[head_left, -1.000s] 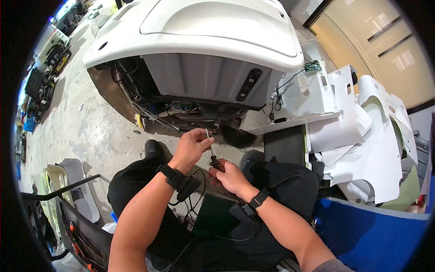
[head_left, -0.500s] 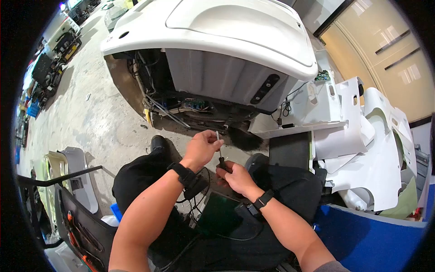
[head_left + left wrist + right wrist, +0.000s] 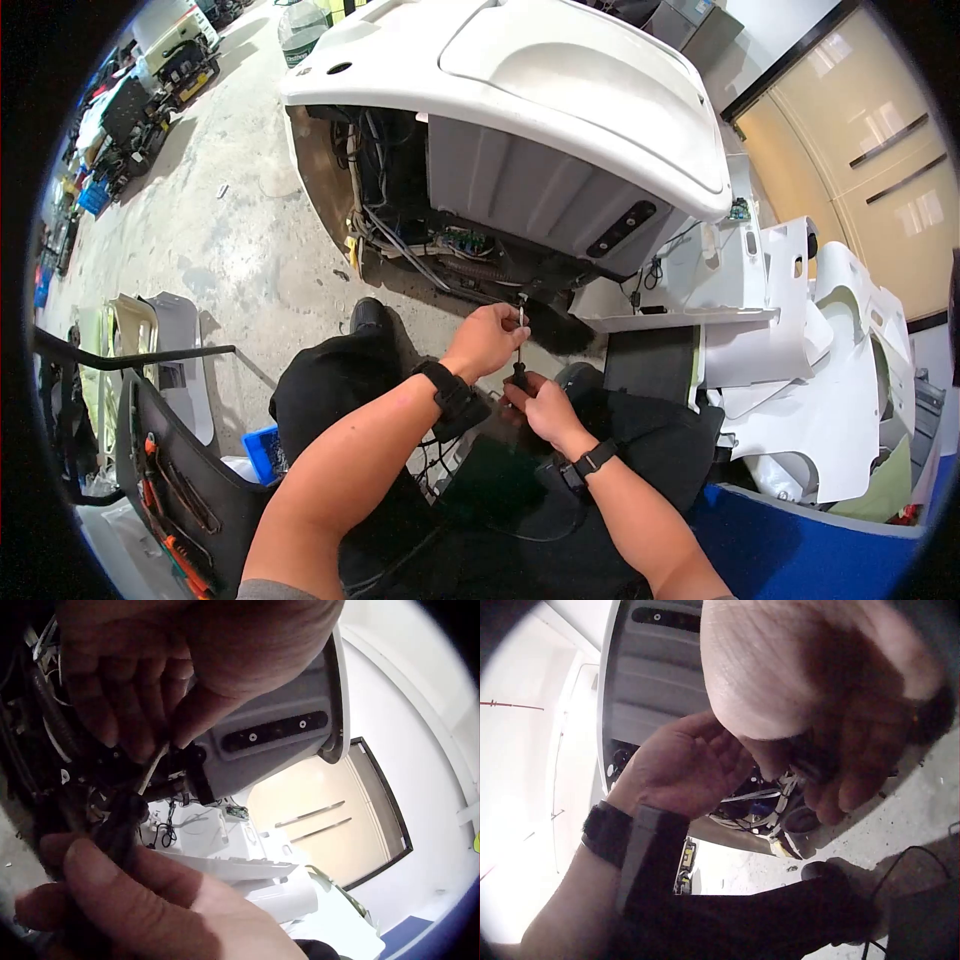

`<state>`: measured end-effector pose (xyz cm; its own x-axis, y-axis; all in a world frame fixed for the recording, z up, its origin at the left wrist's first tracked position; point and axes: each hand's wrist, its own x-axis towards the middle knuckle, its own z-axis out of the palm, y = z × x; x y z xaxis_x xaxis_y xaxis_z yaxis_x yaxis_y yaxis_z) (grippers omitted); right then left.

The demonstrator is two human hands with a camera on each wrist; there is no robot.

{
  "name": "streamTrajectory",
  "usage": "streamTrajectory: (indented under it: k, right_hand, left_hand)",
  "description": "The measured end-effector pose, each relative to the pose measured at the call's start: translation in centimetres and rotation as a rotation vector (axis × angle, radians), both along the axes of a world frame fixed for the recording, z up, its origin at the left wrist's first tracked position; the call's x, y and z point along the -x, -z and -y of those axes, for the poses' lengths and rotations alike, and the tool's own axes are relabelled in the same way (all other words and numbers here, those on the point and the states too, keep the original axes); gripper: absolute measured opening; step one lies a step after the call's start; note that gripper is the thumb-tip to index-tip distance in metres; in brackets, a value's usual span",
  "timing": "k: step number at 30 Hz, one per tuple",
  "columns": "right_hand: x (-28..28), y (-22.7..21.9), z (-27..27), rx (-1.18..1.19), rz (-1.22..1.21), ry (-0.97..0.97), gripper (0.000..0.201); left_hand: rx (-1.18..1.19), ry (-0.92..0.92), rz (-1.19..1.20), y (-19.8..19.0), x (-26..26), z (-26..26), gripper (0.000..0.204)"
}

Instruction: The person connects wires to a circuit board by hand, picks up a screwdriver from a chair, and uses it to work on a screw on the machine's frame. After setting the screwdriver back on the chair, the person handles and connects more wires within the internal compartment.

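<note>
While the right grip (image 3: 548, 410) holds the screwdriver (image 3: 519, 376) by its handle, the left grip (image 3: 484, 343) pinches the shaft (image 3: 519, 352).
In front of the white-topped machine (image 3: 540, 165), keep both parts aligned; whether the tip carries anything is unclear.

Both our arms (image 3: 355, 450) are out front, angling in toward each other. Our left hand (image 3: 487, 343) is pinching a bit farther out, our right hand (image 3: 548, 408) curled in a grip just behind it.

White panels (image 3: 800, 420) lie near a beige cabinet (image 3: 872, 174).
</note>
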<state>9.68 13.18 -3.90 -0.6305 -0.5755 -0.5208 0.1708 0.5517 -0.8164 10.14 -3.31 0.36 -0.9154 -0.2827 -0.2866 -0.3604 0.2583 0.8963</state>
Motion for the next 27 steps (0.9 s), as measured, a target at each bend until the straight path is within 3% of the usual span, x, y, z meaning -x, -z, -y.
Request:
streamTrajectory:
  k: [5,9,12,16,27]
  right_hand:
    - [-0.3,-2.0,0.6,0.043,0.182,0.104,0.019]
    - [-0.3,-2.0,0.5,0.027,0.185,0.098,0.019]
    - [-0.3,-0.7,0.2,0.036,0.081,0.023,0.02]
    - [0.0,-0.1,0.1,0.038,0.045,0.032,0.02]
    - [-0.4,0.1,-0.5,0.052,0.081,0.098,0.022]
  left_hand:
    - [-0.01,0.009,0.004,-0.2,0.0,0.0,0.025]
    - [-0.031,0.02,-0.05,0.6,0.0,-0.1,0.023]
    - [-0.09,0.015,0.04,0.5,0.2,0.1,0.024]
    - [0.055,-0.012,-0.031,0.0,0.0,-0.3,0.023]
    - [0.06,0.017,-0.022,0.8,0.5,-0.9,0.029]
